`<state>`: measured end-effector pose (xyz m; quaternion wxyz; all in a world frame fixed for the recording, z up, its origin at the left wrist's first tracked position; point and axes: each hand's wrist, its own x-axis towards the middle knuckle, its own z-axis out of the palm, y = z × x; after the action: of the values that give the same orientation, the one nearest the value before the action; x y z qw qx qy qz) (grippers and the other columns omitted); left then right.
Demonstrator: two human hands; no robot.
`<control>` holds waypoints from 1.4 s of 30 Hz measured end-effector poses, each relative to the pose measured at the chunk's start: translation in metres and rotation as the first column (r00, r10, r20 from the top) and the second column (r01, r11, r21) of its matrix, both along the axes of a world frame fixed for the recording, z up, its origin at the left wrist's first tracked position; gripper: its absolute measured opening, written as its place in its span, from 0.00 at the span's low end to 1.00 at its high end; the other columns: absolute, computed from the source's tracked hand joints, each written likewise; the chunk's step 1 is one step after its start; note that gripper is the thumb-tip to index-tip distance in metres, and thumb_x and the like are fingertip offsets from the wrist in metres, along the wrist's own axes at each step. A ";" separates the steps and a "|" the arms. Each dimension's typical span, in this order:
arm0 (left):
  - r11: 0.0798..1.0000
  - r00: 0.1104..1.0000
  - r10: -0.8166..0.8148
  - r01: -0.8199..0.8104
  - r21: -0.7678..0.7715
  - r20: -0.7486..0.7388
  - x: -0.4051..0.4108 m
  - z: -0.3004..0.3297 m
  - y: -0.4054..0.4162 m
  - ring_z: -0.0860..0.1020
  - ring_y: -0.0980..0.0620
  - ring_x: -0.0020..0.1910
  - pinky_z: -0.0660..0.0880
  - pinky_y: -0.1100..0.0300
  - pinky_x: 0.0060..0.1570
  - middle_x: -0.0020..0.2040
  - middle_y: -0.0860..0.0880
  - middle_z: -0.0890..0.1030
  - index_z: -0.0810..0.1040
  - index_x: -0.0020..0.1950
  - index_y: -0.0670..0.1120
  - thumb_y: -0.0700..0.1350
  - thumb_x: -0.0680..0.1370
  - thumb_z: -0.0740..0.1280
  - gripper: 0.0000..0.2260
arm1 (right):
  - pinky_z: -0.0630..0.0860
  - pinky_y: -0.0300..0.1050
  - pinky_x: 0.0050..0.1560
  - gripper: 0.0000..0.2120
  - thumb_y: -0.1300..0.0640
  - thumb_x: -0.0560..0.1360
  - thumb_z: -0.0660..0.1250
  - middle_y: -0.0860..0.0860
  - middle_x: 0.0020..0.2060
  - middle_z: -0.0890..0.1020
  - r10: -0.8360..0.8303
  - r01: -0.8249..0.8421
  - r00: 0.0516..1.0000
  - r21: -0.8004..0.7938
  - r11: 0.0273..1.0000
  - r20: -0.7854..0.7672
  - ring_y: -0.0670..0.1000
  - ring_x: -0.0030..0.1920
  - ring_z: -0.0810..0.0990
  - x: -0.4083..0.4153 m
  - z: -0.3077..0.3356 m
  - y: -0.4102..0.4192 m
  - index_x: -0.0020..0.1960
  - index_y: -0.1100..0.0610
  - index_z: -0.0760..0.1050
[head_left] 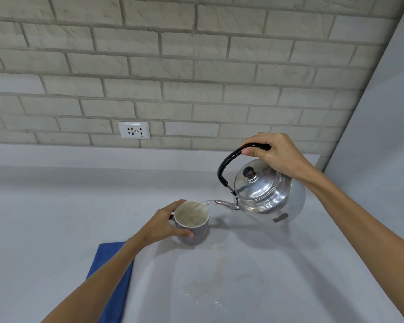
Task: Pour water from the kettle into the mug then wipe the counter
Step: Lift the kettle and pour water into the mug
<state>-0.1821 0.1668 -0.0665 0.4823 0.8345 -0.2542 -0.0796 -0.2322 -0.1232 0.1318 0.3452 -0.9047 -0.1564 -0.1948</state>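
Note:
A shiny metal kettle hangs tilted to the left above the grey counter. My right hand grips its black handle from above. Water streams from the spout into a grey mug with a pale inside, which stands on the counter. My left hand wraps around the mug's left side. A blue cloth lies flat on the counter under my left forearm, partly hidden by it. Small wet patches glisten on the counter in front of the mug.
A pale brick wall rises behind the counter, with a white power socket low on it. A plain grey side wall closes the counter on the right.

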 end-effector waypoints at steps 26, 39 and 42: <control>0.999 0.999 0.020 -0.019 0.031 -0.043 0.000 -0.001 0.002 0.73 0.68 0.58 0.69 0.79 0.48 0.61 0.65 0.74 0.67 0.68 0.62 0.59 0.55 0.81 0.43 | 0.73 0.28 0.51 0.05 0.54 0.72 0.72 0.42 0.46 0.85 0.001 0.009 0.998 0.173 0.985 -0.056 0.40 0.49 0.81 0.007 -0.035 -0.014 0.48 0.48 0.83; 1.000 0.998 -0.002 0.004 0.028 -0.066 0.004 0.010 0.005 0.72 0.68 0.61 0.72 0.73 0.52 0.66 0.63 0.71 0.52 0.76 0.60 0.60 0.58 0.80 0.53 | 0.71 0.25 0.39 0.09 0.48 0.71 0.68 0.36 0.31 0.81 -0.042 0.002 0.997 0.535 0.845 0.062 0.36 0.34 0.77 0.005 -0.051 -0.038 0.49 0.48 0.81; 0.997 0.997 0.041 -0.036 -0.068 0.065 0.010 0.048 -0.007 0.68 0.64 0.67 0.65 0.64 0.65 0.71 0.58 0.70 0.58 0.75 0.56 0.60 0.67 0.74 0.41 | 0.71 0.26 0.38 0.12 0.48 0.71 0.67 0.37 0.32 0.81 -0.047 -0.028 0.993 0.588 0.809 0.111 0.36 0.33 0.76 0.012 -0.042 -0.043 0.51 0.52 0.81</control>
<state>-0.1722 0.1601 -0.0181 0.5026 0.8249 -0.2565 -0.0341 -0.2201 -0.1658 0.0899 0.5969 -0.7409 -0.1043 -0.2896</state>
